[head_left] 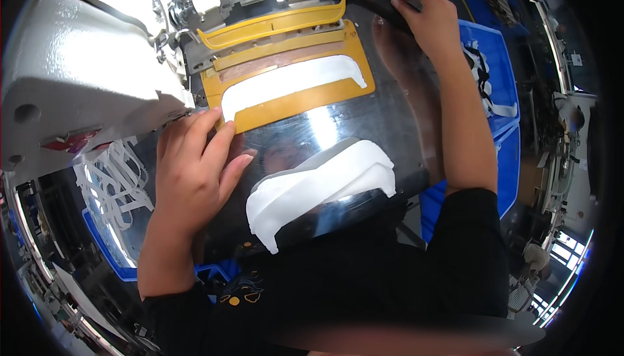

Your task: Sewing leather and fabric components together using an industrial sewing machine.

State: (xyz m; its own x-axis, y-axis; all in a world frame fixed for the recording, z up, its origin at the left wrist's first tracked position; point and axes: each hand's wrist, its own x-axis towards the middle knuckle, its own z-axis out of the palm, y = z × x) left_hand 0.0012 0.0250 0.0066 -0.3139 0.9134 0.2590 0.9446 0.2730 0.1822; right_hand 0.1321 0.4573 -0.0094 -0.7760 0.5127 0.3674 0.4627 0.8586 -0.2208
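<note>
My left hand (195,171) lies with fingers stretched out over the lower left corner of a flat yellow template (302,110). Its fingertips touch the left end of a white, curved cut piece (292,81) that rests in the template's shaped recess. At the far right, the thumb and forefinger of my right hand (430,21) pinch the edge of a dark, flat piece (376,0) lying on the metal table (279,151); its full outline is hard to see. Nearer to me lie several loosely overlapped white cut pieces (318,187).
A large white machine head (84,63) fills the left. A raised yellow bar (273,24) runs behind the template. Blue bins (510,76) with black and white pieces stand at the right. White strip offcuts (114,180) hang at the left above another blue bin (107,252).
</note>
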